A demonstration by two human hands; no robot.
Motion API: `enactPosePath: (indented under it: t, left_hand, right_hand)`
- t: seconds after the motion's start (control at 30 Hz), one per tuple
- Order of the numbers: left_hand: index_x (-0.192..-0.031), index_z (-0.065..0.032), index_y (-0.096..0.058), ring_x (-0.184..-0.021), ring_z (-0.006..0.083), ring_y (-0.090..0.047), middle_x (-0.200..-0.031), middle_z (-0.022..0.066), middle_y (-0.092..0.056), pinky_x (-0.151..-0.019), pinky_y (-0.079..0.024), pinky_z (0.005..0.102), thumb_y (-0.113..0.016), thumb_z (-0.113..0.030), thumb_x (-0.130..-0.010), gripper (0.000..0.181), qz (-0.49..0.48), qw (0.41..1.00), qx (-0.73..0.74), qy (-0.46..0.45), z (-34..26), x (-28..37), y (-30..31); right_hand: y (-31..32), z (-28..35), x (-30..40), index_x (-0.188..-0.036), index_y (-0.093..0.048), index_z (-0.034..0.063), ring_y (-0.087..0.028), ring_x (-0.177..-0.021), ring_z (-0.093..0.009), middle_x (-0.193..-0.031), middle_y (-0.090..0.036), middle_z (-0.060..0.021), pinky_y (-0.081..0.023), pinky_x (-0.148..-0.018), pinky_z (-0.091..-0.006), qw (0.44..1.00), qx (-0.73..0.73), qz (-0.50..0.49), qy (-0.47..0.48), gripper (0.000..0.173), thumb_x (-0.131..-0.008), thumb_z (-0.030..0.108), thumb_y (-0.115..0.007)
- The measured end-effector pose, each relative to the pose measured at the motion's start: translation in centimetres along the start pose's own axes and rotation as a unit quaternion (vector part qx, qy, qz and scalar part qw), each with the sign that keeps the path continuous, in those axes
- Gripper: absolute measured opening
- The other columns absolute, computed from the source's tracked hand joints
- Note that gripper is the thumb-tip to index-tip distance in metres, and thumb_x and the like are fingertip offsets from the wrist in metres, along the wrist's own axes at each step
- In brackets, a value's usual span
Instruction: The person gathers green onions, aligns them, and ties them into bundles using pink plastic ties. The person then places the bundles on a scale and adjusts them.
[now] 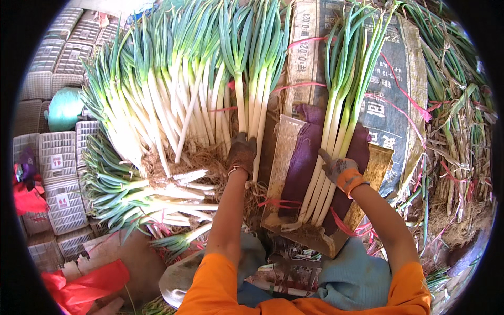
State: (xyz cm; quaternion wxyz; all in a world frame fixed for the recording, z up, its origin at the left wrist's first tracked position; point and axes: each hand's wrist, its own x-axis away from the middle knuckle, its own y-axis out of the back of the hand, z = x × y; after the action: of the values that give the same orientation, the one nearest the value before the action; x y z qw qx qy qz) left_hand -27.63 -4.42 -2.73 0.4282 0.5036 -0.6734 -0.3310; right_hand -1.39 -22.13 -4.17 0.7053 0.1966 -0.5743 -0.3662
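My left hand [241, 155], in a dark, soiled glove, closes around the white stalk of a long green onion [240, 102] at the right end of a thick row of green onions [173, 94]. My right hand [341, 171], in a grey and orange glove, lies against a few green onions [328, 138], its index finger stretched out across their stalks. These onions rest in a wooden trough [285, 149] lined with purple cloth [300, 157]. Their roots sit at the trough's near end. Pink ties [281, 203] lie across both sides of the trough.
Beneath the trough's far end is a printed sack [378, 78] bearing writing. More green onions with dry leaves [453, 145] are heaped at the right. Other green onions [173, 204] lie sideways before the row. Plastic crates [59, 157] and a green-wrapped bundle [65, 109] stand left.
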Motion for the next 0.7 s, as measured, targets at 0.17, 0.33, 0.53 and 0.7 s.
enactPosePath:
  t: [0.17, 0.33, 0.53, 0.7]
  left_hand:
    - [-0.114, -0.0023, -0.054, -0.108, 0.0403, -0.053, -0.123, 0.0234, -0.051, -0.091, -0.045, 0.0465, -0.058, -0.039, -0.083, 0.048, 0.065, 0.980, -0.177, 0.059, -2.0, -1.7, -2.2]
    - [-0.099, -0.0015, -0.063, -0.091, 0.0376, -0.062, -0.096, 0.0237, -0.064, -0.081, -0.050, 0.0447, -0.060, -0.032, -0.080, 0.036, 0.073, 0.979, -0.184, 0.045, 3.3, -5.1, -2.3]
    - [-0.109, -0.0013, -0.058, -0.101, 0.0419, -0.057, -0.111, 0.0266, -0.057, -0.086, -0.047, 0.0489, -0.054, -0.032, -0.086, 0.039, 0.109, 0.993, -0.046, 0.028, 2.0, -2.2, -1.2]
    - [-0.111, 0.0000, -0.056, -0.099, 0.0408, -0.057, -0.117, 0.0228, -0.055, -0.086, -0.048, 0.0467, -0.055, -0.032, -0.082, 0.043, 0.090, 0.972, -0.195, 0.093, -2.0, -1.3, -1.9]
  right_hand:
    - [-2.0, -1.2, -0.9, -0.147, -0.013, 0.0315, -0.066, -0.070, -0.027, -0.085, -0.069, -0.0110, -0.050, -0.055, -0.0389, 1.000, 0.004, -0.030, -0.004, 0.058, -0.095, 0.041, -0.036]
    - [0.0, 0.1, -0.3, -0.148, -0.013, 0.0243, -0.066, -0.070, -0.024, -0.100, -0.066, -0.0101, -0.050, -0.054, -0.0380, 1.000, -0.015, 0.001, 0.009, 0.057, -0.096, 0.031, -0.035]
    - [0.4, -1.0, 0.4, -0.148, -0.014, 0.0250, -0.066, -0.072, -0.024, -0.107, -0.066, -0.0098, -0.050, -0.053, -0.0369, 0.999, -0.045, 0.006, -0.005, 0.056, -0.096, 0.032, -0.037]
    - [0.0, -0.5, -0.3, -0.148, -0.011, 0.0256, -0.065, -0.069, -0.026, -0.092, -0.067, -0.0103, -0.050, -0.055, -0.0377, 0.999, -0.041, 0.018, -0.022, 0.059, -0.095, 0.032, -0.038]
